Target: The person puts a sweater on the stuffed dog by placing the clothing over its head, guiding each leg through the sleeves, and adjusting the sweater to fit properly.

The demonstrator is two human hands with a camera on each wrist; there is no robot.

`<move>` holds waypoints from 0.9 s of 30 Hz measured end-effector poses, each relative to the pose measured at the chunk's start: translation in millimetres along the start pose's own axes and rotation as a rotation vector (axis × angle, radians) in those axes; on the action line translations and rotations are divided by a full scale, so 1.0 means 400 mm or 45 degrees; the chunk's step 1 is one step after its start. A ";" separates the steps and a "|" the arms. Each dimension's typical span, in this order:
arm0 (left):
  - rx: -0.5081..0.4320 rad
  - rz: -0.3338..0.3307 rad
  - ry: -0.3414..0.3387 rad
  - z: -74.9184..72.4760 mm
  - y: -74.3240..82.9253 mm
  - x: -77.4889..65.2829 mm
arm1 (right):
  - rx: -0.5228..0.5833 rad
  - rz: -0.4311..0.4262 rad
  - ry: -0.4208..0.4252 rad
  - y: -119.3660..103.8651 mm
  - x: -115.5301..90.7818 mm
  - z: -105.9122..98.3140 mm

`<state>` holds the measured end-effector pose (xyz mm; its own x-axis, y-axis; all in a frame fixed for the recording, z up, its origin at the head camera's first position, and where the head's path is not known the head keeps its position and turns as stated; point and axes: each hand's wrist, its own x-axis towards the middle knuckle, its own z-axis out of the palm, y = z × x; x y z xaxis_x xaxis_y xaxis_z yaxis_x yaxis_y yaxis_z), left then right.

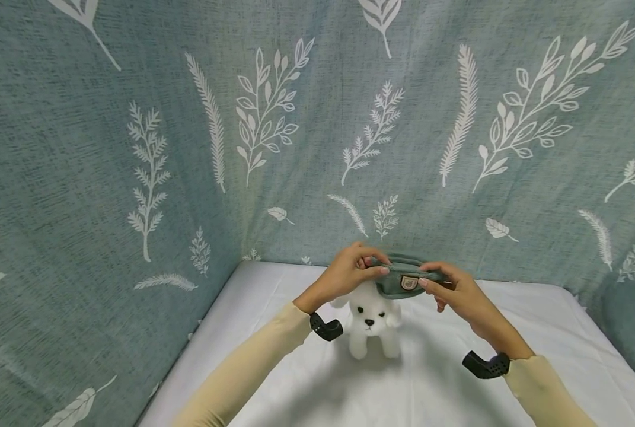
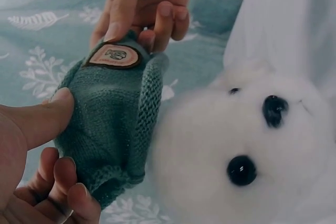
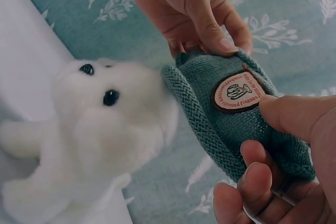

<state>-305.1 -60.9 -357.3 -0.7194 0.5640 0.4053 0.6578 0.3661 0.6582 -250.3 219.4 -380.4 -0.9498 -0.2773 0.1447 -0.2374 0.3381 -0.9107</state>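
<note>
A white plush dog (image 1: 369, 311) stands on the white sheet, facing the camera, with black eyes and nose. Over its head, both hands hold up a small green knitted garment (image 1: 397, 284) with a rolled edge and a stitched-on patch (image 2: 113, 55). My left hand (image 1: 351, 270) pinches one end between thumb and fingers. At the other end, next to the patch, my right hand (image 1: 453, 287) grips the knit, thumb in front and fingers behind. In the head view the garment overlaps the top of the dog's head. The left wrist view shows its rolled edge close beside the fluffy head.
A white sheet (image 1: 445, 367) covers the surface under the dog. Grey-green curtains (image 1: 317, 136) with white leaf prints enclose the back and sides. Each wrist carries a black strap-on device (image 1: 326, 327), and the sleeves (image 1: 258, 362) are cream.
</note>
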 end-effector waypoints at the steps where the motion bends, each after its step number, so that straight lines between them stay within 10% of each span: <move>1: -0.002 -0.003 -0.002 -0.005 0.002 -0.002 | -0.004 0.004 0.000 -0.004 0.001 0.002; 27: -0.017 -0.018 -0.020 -0.088 -0.058 -0.083 | 0.040 -0.001 -0.136 -0.039 0.025 0.098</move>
<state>-304.2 -114.3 -363.7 -0.7251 0.5705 0.3857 0.6444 0.3647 0.6721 -248.1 176.2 -380.0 -0.9222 -0.3722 0.1050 -0.2300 0.3097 -0.9226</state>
